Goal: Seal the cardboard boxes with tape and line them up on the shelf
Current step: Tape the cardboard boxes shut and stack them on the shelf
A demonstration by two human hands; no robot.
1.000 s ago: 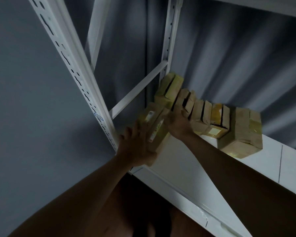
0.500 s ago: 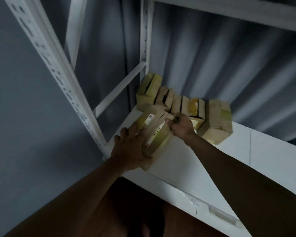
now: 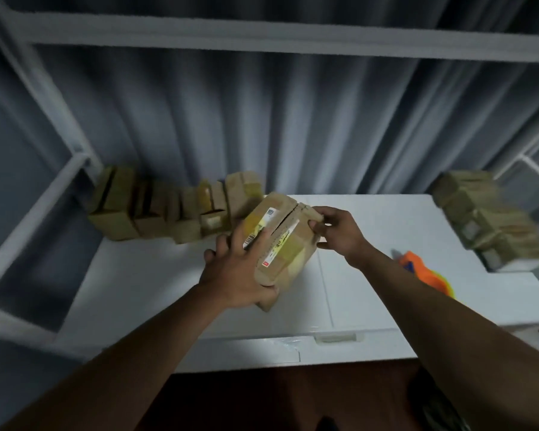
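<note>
I see the cardboard box (image 3: 280,241) now pulled away from the row of boxes (image 3: 175,206), right of its end, left hand (image 3: 237,275) and right hand (image 3: 336,231) gripping it, my view swung rightward, revealing a second stack (image 3: 486,219) and an orange tool (image 3: 423,269) far right of the row

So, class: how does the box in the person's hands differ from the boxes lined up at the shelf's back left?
The held box is tilted and gripped by the left hand and right hand; the row of boxes stands untouched on the shelf. The held box looks larger. All are brown cardboard.
</note>
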